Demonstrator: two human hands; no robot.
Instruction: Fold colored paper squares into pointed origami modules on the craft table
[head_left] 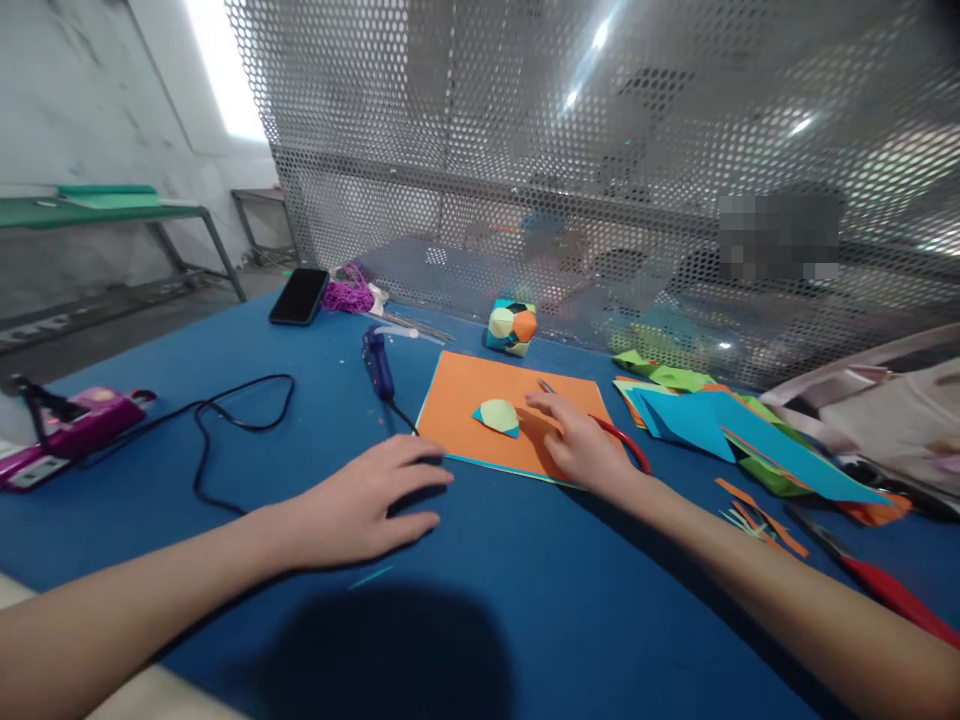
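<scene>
My left hand (371, 500) rests palm down on the blue table, fingers spread and holding nothing. Over the orange paper sheet (465, 385), my right hand (581, 440) reaches with its fingers apart. It covers the middle of a pair of red-handled scissors (626, 443); whether it touches them is hidden. Left of those fingers lies a small pale-yellow and blue paper piece (499, 416). Behind the sheet sits a many-coloured paper ball (511, 326). A blue glue gun (377, 365) lies left of the sheet, its cord running under it or beside it.
A purple power strip (82, 435) with a black cable stands at left. Near the back are a phone (300, 296) and purple string (349, 290). Coloured paper (690, 420), paper strips (757, 520) and another red-handled scissors (892, 590) lie at right. A perforated metal screen (450, 210) bounds the back.
</scene>
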